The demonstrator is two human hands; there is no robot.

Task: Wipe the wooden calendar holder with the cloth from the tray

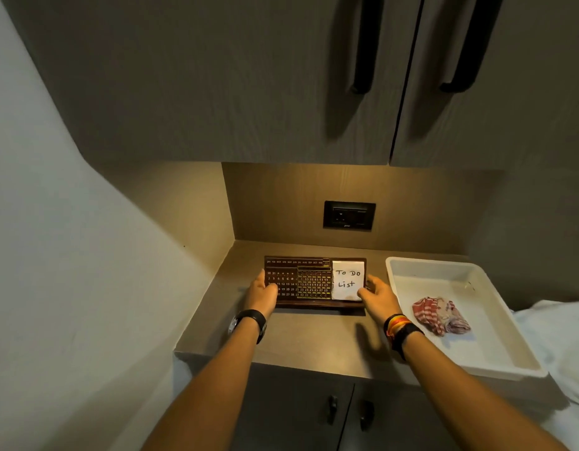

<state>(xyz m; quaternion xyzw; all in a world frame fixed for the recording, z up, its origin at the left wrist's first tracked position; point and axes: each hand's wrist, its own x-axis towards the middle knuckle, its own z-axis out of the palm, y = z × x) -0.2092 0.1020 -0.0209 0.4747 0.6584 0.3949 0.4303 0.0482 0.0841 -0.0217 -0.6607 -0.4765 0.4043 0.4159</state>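
Observation:
The dark wooden calendar holder [309, 281] stands on the brown counter, showing month and date grids and a white "To Do List" note [348, 281] at its right end. My left hand [263, 292] grips the holder's left end. My right hand [377, 296] grips its right end, fingers by the note. A crumpled red-and-white checked cloth [439, 315] lies in the white tray [408, 266] to the right, untouched by either hand.
The counter [216, 320] sits in a recess, with a wall on the left and a black power socket [349, 215] behind. Upper cabinet doors with black handles [366, 60] hang above. Lower cabinet doors are below. White bedding [561, 336] lies right of the tray.

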